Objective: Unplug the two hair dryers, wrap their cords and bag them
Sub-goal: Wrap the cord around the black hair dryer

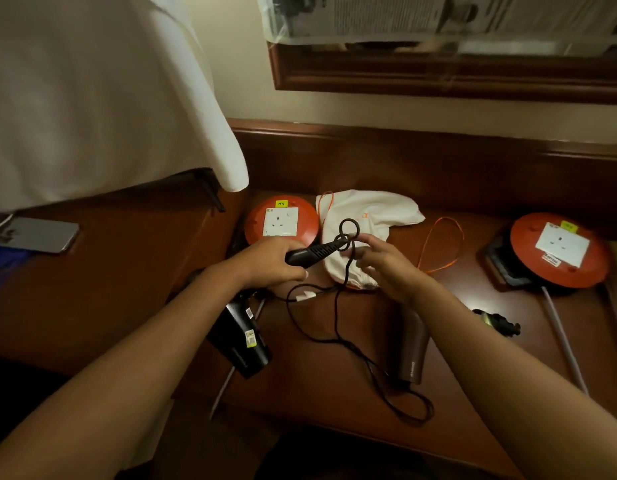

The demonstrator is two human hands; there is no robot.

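Forearms reach in from the near edge. Left hand (270,259) grips the handle of a black hair dryer (243,336), whose body hangs below that hand. Right hand (386,263) has fingers loosely spread and pinches a loop of the black cord (348,336) just right of the handle tip; the rest of the cord trails down toward the near edge. Second hair dryer (413,351), brown, lies under the right wrist. White bag (365,216) lies just beyond both hands, its orange drawstring (442,244) off to the right. Both orange socket reels (281,221) (559,251) show empty sockets, so unplugging looks done. Judgement: first cord wrap just begun; bagging not started; state of the second cord cannot be told
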